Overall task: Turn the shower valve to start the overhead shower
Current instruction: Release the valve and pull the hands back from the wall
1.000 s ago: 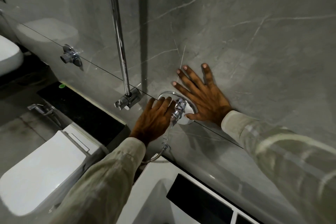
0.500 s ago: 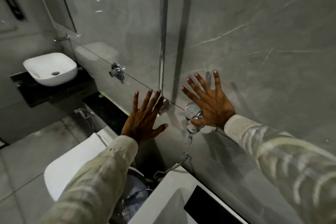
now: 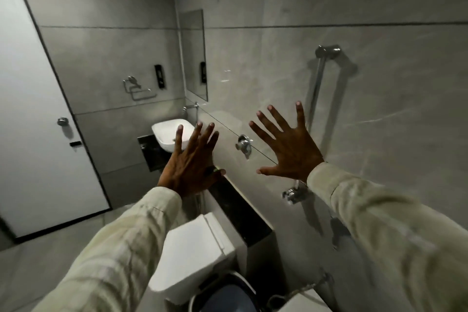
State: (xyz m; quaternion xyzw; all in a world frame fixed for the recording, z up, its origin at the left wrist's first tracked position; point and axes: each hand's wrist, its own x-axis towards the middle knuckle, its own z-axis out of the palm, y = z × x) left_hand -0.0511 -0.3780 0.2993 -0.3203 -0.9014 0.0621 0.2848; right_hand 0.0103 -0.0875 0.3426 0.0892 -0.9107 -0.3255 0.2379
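I see my left hand point(image 3: 190, 167) raised with fingers spread wide, gripping nothing, in front of the white basin point(image 3: 172, 134). My right hand point(image 3: 288, 149) is likewise splayed and empty, palm toward the grey wall point(image 3: 392, 109). Both sleeves point(image 3: 379, 223) are pale. A chrome wall valve point(image 3: 243, 145) sits between my two hands, untouched; whether it is the shower valve I cannot tell. A chrome fitting point(image 3: 291, 195) shows just below my right wrist, at the foot of the vertical rail point(image 3: 316, 88). The toilet cistern point(image 3: 195, 253) stands below, the door point(image 3: 33, 109) far left.
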